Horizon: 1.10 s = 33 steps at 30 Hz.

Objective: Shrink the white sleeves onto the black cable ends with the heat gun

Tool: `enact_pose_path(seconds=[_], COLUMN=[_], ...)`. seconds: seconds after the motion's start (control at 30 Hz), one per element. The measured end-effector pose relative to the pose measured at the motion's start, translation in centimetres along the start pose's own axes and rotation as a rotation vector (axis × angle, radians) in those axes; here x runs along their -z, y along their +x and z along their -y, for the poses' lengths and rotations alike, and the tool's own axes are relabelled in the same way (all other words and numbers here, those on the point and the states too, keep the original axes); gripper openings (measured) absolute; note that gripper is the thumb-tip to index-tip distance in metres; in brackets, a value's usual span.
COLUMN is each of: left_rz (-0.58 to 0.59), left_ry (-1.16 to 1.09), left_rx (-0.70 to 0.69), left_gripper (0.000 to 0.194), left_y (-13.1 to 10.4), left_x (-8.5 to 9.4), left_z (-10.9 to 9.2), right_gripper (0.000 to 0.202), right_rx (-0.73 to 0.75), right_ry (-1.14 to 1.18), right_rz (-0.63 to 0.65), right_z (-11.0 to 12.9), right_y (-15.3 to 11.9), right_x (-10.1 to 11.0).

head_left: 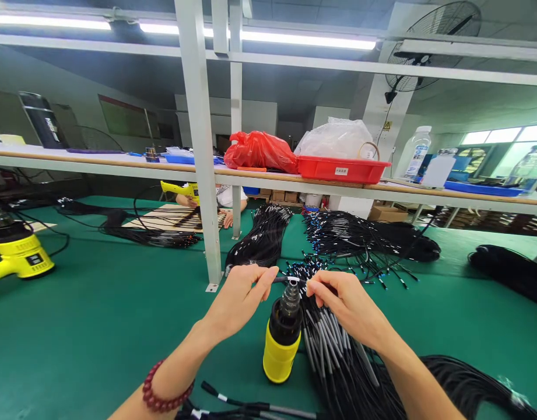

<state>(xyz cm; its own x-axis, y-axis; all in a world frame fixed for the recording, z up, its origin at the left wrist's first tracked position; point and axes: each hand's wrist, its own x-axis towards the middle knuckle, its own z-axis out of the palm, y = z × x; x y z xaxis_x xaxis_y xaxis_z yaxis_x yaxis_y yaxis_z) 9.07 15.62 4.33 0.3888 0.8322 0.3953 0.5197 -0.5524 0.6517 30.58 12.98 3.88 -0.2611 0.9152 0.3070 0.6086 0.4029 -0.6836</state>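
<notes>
A thin black cable with a white sleeve (294,279) is stretched level between my two hands. My left hand (244,294) pinches its left end, and my right hand (344,300) grips the other side. Directly under the white sleeve is the metal nozzle of a yellow and black heat gun (279,356), standing upright with its nozzle up. Whether the sleeve touches the nozzle I cannot tell. A thick bundle of black cables with grey sleeves (332,344) lies beneath and beside my right hand. More cables (251,406) with white bands lie at the near edge.
Further cable bundles (263,233) (364,233) lie behind my hands on the green table (97,326). Another heat gun (21,256) stands at left. A white post (202,146) rises ahead, and a shelf carries a red tray (344,169). Across the table, a person's hand (228,219) shows.
</notes>
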Motion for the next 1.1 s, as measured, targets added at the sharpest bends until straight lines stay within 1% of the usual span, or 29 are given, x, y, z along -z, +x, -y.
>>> enact_pose_path(seconds=[0.17,0.27,0.33,0.43,0.5,0.57,0.7,0.77,0.87,0.97,1.1], left_rz=[0.034,0.031,0.007,-0.035,-0.051,-0.037,0.050,0.060,0.047,0.019,-0.001], left_ry=[-0.010,0.005,0.007,-0.031,-0.052,-0.063,-0.074,-0.065,-0.046,-0.042,-0.045], left_rx=[-0.003,-0.013,-0.014,-0.012,-0.011,-0.002,0.025,0.035,0.039,0.043,0.055], left_gripper=[0.048,0.046,0.041,0.026,0.021,0.024,0.042,0.047,0.049,0.047,0.043], left_y=[-0.09,-0.06,0.00,0.08,0.10,0.11,0.11,0.09,0.02,-0.03,0.05], left_x=[0.21,0.24,0.18,0.07,0.04,0.04,0.05,0.04,0.08,0.14,0.14], left_z=[0.07,0.23,0.35,0.40,0.37,0.34,0.37,0.34,0.15,-0.02,0.03], right_gripper=[0.034,0.033,0.030,0.025,0.024,0.023,0.023,0.024,0.024,0.028,0.031], right_rx=[-0.001,0.001,0.013,0.018,0.009,0.006,0.013,0.013,0.017,0.023,0.029], right_ry=[-0.030,-0.023,-0.001,0.053,0.085,0.111,0.136,0.131,0.101,0.060,0.021], right_rz=[0.000,-0.011,-0.036,-0.073,-0.081,-0.081,-0.073,-0.061,-0.034,-0.002,-0.013], right_z=[0.18,0.24,0.19,-0.01,-0.16,-0.28,-0.40,-0.40,-0.32,-0.23,-0.15], right_y=[-0.01,0.05,0.13,0.27,0.34,0.34,0.15,0.01,-0.11,-0.11,-0.02], right_x=[-0.06,-0.08,-0.10,-0.12,-0.11,-0.09,-0.06,-0.07,-0.03,0.09,0.17])
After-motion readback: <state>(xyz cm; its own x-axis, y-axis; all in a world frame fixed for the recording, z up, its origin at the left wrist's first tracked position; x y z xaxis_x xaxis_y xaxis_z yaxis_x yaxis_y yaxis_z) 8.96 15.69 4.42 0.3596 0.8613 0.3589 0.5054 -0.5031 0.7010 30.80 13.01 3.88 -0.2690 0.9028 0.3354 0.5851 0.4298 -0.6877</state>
